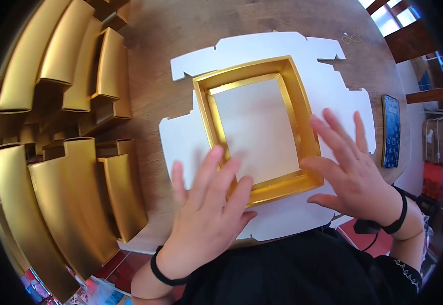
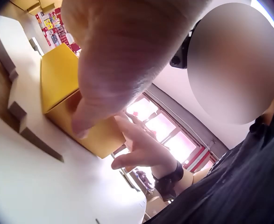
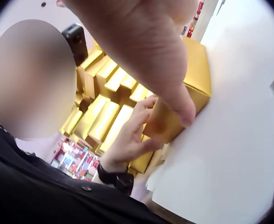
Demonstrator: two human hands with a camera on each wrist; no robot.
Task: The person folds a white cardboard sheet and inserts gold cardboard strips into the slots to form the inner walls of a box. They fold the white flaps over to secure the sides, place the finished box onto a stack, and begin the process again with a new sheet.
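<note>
A rectangular gold cardboard frame [image 1: 286, 189], with walls standing up and a white surface within it, sits on a flat white die-cut cardboard sheet [image 1: 335, 81]. My left hand [image 1: 203, 216] has its fingers spread over the frame's near left corner. At the right wall, my right hand [image 1: 353, 178] is spread too, index fingertip at the rim and thumb by the near right corner. Neither hand curls round anything. In the left wrist view the gold wall [image 2: 60, 77] stands beside the thumb; the right wrist view shows the gold wall [image 3: 197, 67] close to the right thumb.
Several gold boxes [image 1: 53, 198] are stacked along the left, with more gold boxes [image 1: 58, 46] behind them. A phone [image 1: 391, 131] lies at the wooden table's [image 1: 165, 25] right edge. A thin looped string [image 1: 352, 38] lies at the far right.
</note>
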